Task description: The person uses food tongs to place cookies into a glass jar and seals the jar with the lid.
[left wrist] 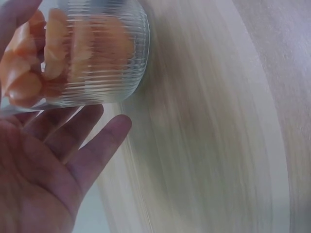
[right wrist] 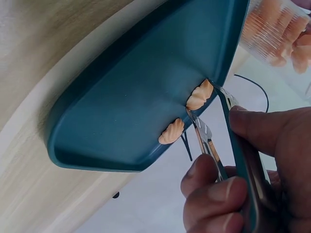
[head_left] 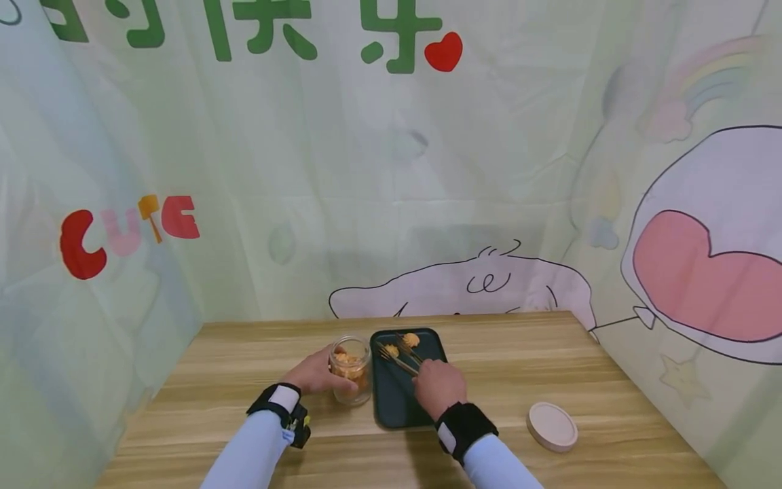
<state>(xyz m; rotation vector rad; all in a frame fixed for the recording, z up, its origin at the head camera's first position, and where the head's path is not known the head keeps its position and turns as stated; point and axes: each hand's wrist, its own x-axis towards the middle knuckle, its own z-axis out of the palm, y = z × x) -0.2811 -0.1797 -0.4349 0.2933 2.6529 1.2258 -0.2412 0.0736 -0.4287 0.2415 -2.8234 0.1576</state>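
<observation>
My left hand (head_left: 314, 372) holds a ribbed glass jar (head_left: 353, 370) from its left side, thumb in front and fingers behind. Orange shell-shaped pieces (left wrist: 58, 53), probably cookies, fill part of the jar, whose mouth is uncovered. Over the dark green tray (head_left: 391, 407), my right hand (head_left: 441, 388) grips metal tongs (right wrist: 248, 170) between thumb and fingers. One orange piece (right wrist: 199, 95) lies on the tray with the tong tips at its two ends. A second orange piece (right wrist: 172, 132) lies beside it, near the tray's far edge.
A round pale pink lid (head_left: 552, 426) lies on the wooden table (head_left: 507, 360) to the right of the tray. Behind the table hangs a printed cloth (head_left: 391, 163) with cartoon drawings and green lettering. The jar stands close to the tray's left edge.
</observation>
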